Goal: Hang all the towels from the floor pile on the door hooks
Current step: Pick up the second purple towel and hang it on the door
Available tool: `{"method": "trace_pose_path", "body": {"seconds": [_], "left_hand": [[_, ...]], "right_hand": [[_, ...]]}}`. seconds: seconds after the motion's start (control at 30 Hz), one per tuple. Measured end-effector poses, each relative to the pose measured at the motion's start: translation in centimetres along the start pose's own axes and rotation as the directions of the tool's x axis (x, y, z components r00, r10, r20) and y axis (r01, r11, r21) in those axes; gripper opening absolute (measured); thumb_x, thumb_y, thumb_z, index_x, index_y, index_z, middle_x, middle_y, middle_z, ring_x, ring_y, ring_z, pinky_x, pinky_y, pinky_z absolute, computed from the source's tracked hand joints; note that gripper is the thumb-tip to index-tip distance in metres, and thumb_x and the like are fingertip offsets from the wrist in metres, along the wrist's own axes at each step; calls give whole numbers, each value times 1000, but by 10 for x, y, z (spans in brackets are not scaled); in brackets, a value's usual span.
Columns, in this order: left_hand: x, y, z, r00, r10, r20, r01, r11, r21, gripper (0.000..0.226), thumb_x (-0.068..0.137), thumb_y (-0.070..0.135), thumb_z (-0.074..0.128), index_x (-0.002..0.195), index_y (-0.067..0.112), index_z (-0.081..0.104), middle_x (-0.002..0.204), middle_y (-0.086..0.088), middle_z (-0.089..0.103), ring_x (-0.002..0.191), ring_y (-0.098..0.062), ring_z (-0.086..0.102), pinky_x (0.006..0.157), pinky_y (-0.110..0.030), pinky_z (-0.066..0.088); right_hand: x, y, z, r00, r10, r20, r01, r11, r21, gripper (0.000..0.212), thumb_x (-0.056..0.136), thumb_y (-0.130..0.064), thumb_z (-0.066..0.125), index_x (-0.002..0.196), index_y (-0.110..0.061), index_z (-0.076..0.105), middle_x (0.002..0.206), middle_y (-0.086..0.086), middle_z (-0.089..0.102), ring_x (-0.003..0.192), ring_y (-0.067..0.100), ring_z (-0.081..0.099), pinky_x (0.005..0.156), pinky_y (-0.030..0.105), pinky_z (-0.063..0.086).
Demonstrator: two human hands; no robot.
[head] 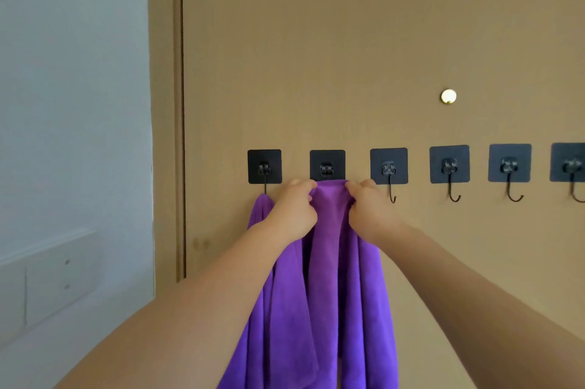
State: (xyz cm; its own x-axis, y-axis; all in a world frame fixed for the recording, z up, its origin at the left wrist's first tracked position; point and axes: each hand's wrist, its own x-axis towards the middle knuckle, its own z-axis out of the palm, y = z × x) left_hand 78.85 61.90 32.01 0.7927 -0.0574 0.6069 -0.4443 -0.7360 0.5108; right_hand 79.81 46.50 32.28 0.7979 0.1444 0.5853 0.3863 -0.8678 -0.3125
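Note:
A row of black adhesive hooks runs across the tan door (348, 40). A purple towel (332, 262) is held up at the second hook (327, 165), its top edge covering the hook's prong. My left hand (294, 211) grips the towel's top on the left side and my right hand (370, 211) grips it on the right. Another purple towel (261, 211) hangs from the first hook (264, 166), mostly hidden behind my left arm. The third hook (388, 167), fourth hook (449, 165) and fifth hook (509, 164) are bare. The floor pile is out of view.
A brass peephole (448, 96) sits above the hooks. The door frame (177, 103) meets a white wall (72, 103) on the left, where a white switch plate (53, 281) is mounted. A sixth hook (569, 164) is cut off at the right edge.

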Motion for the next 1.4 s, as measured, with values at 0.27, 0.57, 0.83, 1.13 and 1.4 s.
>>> {"method": "trace_pose_path", "body": {"seconds": [0.27,0.57,0.83,1.13,1.4], "left_hand": [[-27,-23,27,995,9,100,-5,999,-39,60,90,-5,44,145,20,37,127,-2,47,104,-15,52,99,-27,46],[-65,-56,30,932,-63,358,-4,983,183,32,88,1,43,113,9,62,109,-3,49,101,-21,54,96,-29,43],[-78,-66,11,945,-146,291,110,984,138,45,87,-7,37,115,12,66,102,-2,59,91,-14,56,67,-15,41],[-85,-59,14,975,-53,217,58,998,-20,42,85,-7,38,96,18,70,83,10,61,77,-5,59,69,-7,45],[-89,-34,34,953,124,275,-97,989,-110,45,83,-7,36,86,26,67,91,12,66,90,-4,61,77,-10,43]], "right_hand": [[-23,8,28,999,19,33,-26,976,217,19,91,-1,38,90,-7,56,105,9,46,92,26,49,73,19,31],[-49,-1,68,994,89,66,-100,978,184,47,88,-58,51,105,-14,51,114,3,42,93,22,54,84,31,46],[-63,-8,94,994,109,24,-109,994,11,84,86,-20,59,151,-14,5,130,13,38,100,33,57,75,35,49],[-89,12,84,994,98,57,-87,982,-170,77,88,-36,57,149,-13,14,114,8,56,102,31,59,72,33,43],[-143,52,71,969,210,126,-169,946,-276,56,91,-67,34,90,-20,64,88,0,66,89,25,61,72,32,46]]}}
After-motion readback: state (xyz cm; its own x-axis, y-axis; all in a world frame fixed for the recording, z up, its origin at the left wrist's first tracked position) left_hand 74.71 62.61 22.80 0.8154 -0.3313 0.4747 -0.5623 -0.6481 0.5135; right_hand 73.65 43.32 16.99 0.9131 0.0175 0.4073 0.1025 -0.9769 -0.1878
